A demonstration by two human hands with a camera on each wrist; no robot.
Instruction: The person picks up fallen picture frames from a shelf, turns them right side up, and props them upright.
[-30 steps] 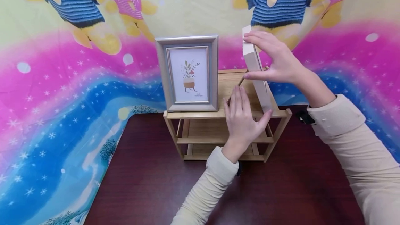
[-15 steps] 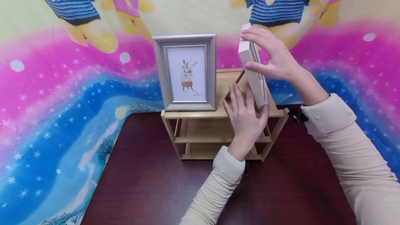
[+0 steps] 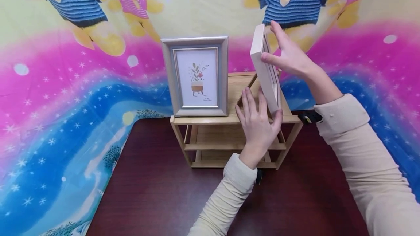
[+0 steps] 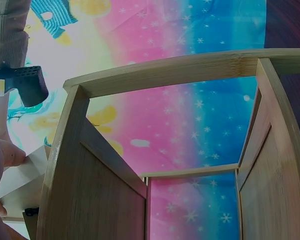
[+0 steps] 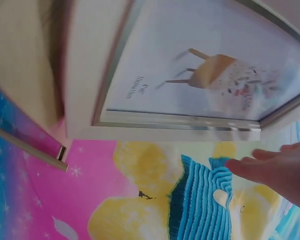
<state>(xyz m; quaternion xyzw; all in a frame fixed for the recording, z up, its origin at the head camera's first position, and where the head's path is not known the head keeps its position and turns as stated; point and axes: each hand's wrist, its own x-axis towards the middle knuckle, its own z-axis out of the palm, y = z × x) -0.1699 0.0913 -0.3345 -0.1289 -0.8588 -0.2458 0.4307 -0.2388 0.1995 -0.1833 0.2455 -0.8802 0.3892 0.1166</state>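
A white picture frame (image 3: 265, 72) stands edge-on on the top board of a wooden shelf rack (image 3: 203, 121); its picture side faces right. My left hand (image 3: 257, 128) is at its lower front corner, thumb and index finger on either side of it. A dark support leg (image 3: 252, 80) slants out behind it. My right hand (image 3: 292, 55) is spread beside its upper part, the thumb overlapping the front edge. In the right wrist view, the printed potted plant (image 5: 214, 72) shows behind the glass, and the right fingers (image 5: 269, 170) are apart from the frame.
A silver-grey picture frame (image 3: 168, 75) with a potted plant print stands at the left of the top board, facing forward. The rack has lower shelves (image 3: 220, 136) and stands on a dark red table (image 3: 157, 192). A bear-patterned cloth (image 3: 203, 6) hangs behind.
The white frame has turned so its picture side shows more. My right hand has drawn its fingers off the frame's top, and my left hand has shifted slightly right along with the frame.
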